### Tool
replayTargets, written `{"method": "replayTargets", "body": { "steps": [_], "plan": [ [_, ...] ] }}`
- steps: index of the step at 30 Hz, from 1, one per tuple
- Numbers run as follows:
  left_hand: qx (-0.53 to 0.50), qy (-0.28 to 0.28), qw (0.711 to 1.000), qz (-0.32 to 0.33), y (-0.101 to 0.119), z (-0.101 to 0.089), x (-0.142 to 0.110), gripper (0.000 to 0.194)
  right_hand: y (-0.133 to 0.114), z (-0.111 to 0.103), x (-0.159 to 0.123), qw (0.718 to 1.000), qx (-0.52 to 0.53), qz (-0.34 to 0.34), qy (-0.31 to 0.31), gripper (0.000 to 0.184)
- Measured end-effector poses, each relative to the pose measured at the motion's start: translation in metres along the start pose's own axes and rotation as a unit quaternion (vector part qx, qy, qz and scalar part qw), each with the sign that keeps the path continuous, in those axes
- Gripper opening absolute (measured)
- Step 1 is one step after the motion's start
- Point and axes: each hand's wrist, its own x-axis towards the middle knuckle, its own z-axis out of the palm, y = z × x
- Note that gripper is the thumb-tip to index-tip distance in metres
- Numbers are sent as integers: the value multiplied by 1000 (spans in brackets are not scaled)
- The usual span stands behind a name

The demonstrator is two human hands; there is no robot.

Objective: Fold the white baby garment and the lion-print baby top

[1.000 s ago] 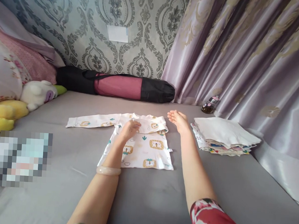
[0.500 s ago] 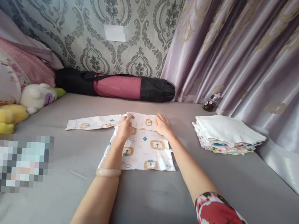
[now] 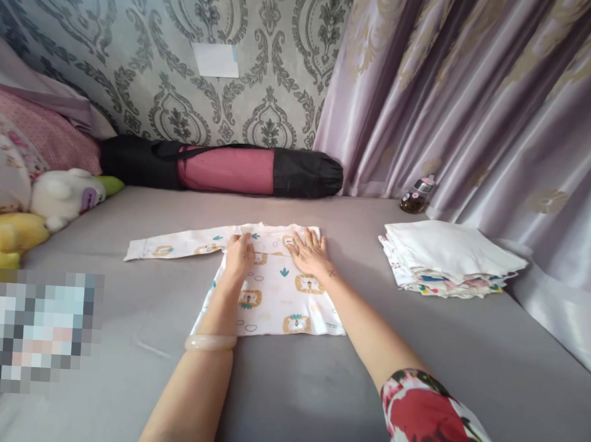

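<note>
Sleeve-folding, apparently: right hand [image 3: 312, 252], fingers spread, flat on shirt [image 3: 274, 301]; left hand [image 3: 240, 256] curled, grip indeterminable. Sleeve [image 3: 179, 242] at 9 o'clock likely needs folding.

From my remote post I have the shirt [image 3: 285, 297] lying mid-bed [image 3: 285, 394], one sleeve [image 3: 174, 243] stretching left, with the left hand [image 3: 240, 252] and right hand [image 3: 311, 250] side by side on its upper part. Right of it I see a stack of folded cloth [image 3: 448, 250], a bottle [image 3: 417, 195] behind that, beside the curtain [image 3: 458, 91]. Behind the shirt, a long bag [image 3: 223, 168] lies along the wall [image 3: 270, 59], plush toys [image 3: 59, 196] off its left end.
</note>
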Motion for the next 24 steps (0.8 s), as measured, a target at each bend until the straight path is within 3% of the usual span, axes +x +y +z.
{"method": "replayTargets", "body": {
  "steps": [8, 24],
  "plan": [
    [-1, -12, 1000, -3, 2, -1, -1, 46, 10, -7, 9, 998, -14, 37, 47, 69],
    [14, 17, 1000, 17, 0, 7, -2, 44, 17, -2, 14, 997, -38, 69, 7, 74]
  ]
}}
